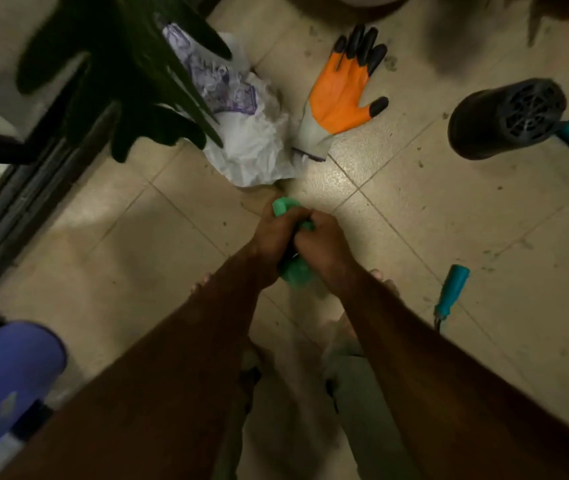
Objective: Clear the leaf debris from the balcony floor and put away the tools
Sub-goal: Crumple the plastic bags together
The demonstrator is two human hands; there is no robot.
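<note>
Head camera looks straight down: the left hand [271,237] and right hand [324,245] meet knuckle to knuckle over the tiled floor [414,209], both clenched around a crumpled green wad [297,271] that pokes out above and below the fists. What it is made of is unclear.

Beyond the hands lies a white crumpled bag [259,143], with an orange glove [340,98] resting palm-up against its edge. A black blower [504,119] lies on its side at the right, and a teal-handled tool [451,289] sits near the right forearm. Dark specks of debris [490,254] dot the tiles. Dark plant leaves [120,64] hang at upper left.
</note>
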